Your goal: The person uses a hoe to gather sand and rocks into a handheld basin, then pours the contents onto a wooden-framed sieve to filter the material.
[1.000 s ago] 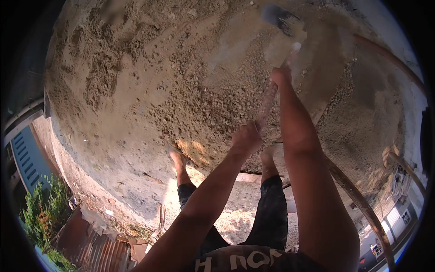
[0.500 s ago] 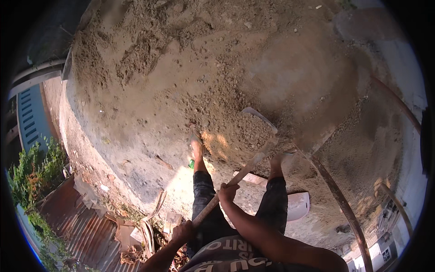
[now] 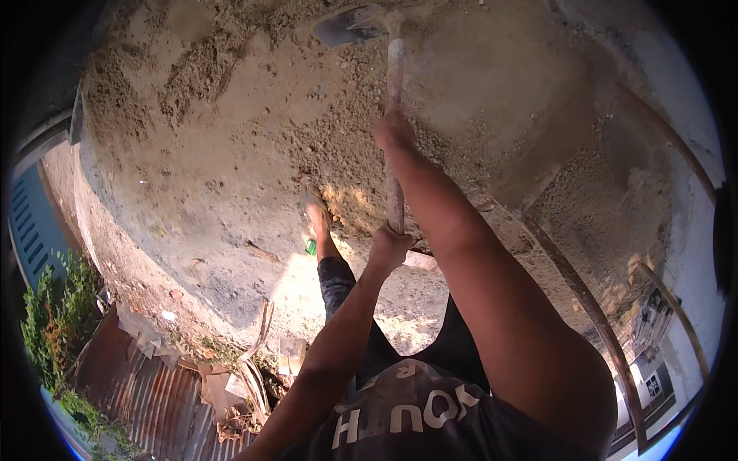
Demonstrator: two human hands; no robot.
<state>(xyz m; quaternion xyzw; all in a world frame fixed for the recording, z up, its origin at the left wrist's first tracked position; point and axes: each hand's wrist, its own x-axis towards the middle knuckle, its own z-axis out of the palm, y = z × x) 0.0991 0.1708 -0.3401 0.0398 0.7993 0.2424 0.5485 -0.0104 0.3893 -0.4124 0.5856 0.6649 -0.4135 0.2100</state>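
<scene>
Both hands grip the wooden handle of a shovel (image 3: 396, 73), stretched out far ahead of me. My right hand (image 3: 395, 131) is closed around the handle about midway, with the arm extended. My left hand (image 3: 390, 247) is wrapped around the handle's near end, just ahead of my legs. At the far end, the blade lies turned on its side over loose soil (image 3: 269, 115); I cannot make out any load on it.
Curved wooden poles (image 3: 573, 284) stand to the right, beside a pale wall. Rusty corrugated sheet (image 3: 138, 384), scrap wood (image 3: 250, 384) and green plants (image 3: 65, 315) lie at the lower left. A short plank (image 3: 420, 261) is near my feet.
The shovel has swung forward and away from beside my feet; the soil on its blade no longer shows. Both arms have stretched out ahead, still holding the handle.
</scene>
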